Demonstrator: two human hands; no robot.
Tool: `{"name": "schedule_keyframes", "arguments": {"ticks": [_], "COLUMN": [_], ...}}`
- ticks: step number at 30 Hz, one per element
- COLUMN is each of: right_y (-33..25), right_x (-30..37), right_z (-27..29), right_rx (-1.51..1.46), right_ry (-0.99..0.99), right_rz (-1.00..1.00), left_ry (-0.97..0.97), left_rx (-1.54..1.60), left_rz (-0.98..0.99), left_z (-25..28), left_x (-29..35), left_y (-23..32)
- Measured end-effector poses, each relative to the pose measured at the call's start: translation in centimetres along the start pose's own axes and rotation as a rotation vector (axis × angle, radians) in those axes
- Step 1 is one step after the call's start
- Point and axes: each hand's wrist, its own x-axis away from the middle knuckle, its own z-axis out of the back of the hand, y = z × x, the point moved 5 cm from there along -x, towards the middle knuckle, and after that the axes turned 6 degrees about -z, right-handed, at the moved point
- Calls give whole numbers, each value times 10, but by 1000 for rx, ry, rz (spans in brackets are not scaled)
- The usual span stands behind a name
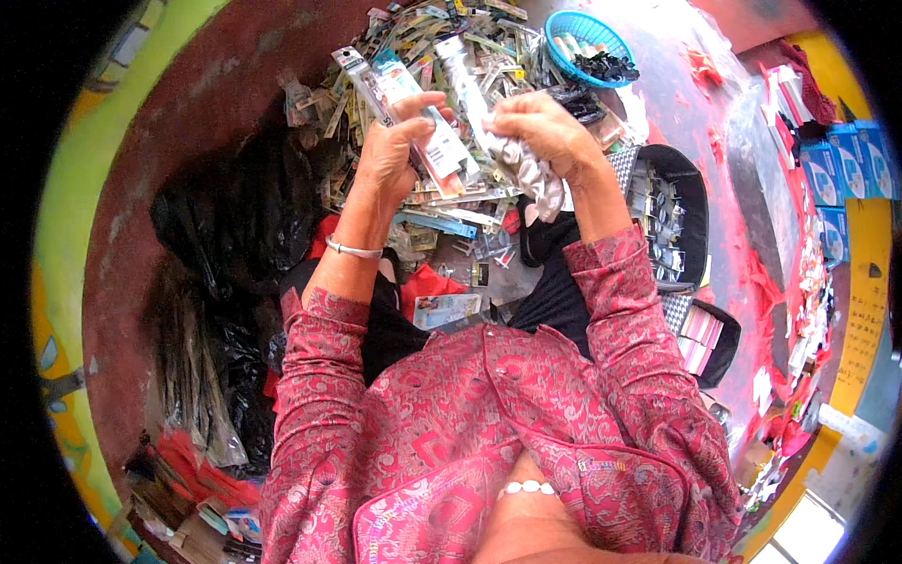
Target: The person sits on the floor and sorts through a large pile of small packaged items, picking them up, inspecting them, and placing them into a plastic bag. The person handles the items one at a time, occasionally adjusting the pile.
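Note:
Flat clear-plastic packets (440,143) with printed cards are held in my left hand (387,155), its thumb and fingers closed around them. A longer clear packet (362,80) sticks up beside them. My right hand (545,132) is closed on a crumpled greyish-white cloth (534,177), which hangs below the fingers. A whitish plastic packet (458,75) stands upright between the hands, its lower end near my right fingertips; whether they grip it too I cannot tell. Both hands are above a large heap of similar small packets (418,47) on the ground.
A blue basket (552,49) with black pieces stands behind the heap on the right. Near my right arm lie an open black case (697,211) of packets and a smaller box (723,350) with pink-and-white packs. Black plastic bags (225,211) lie left; blue boxes (850,155) are stacked far right.

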Motion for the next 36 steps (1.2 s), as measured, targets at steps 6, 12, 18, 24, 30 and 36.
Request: {"name": "schedule_keyframes", "arguments": {"ticks": [6, 12, 18, 24, 30, 36], "right_y": [13, 21, 18, -2, -29, -19], "right_x": [-10, -14, -9, 1, -3, -20], "right_z": [-21, -23, -26, -21, 7, -6], "right_rx": [257, 272, 368, 517, 426, 671], "right_ry": [-189, -252, -265, -121, 304, 375], "right_rz": [129, 58, 63, 89, 241, 276], "left_ry": [-63, -172, -186, -93, -57, -199], "left_rx": [90, 90, 123, -13, -342, -709], "left_rz": [-23, 104, 165, 135, 152, 50], "left_z": [-1, -14, -13, -11, -9, -12], "left_x": [-3, 4, 5, 2, 6, 5], "left_y": [-5, -5, -6, -10, -32, -51]}}
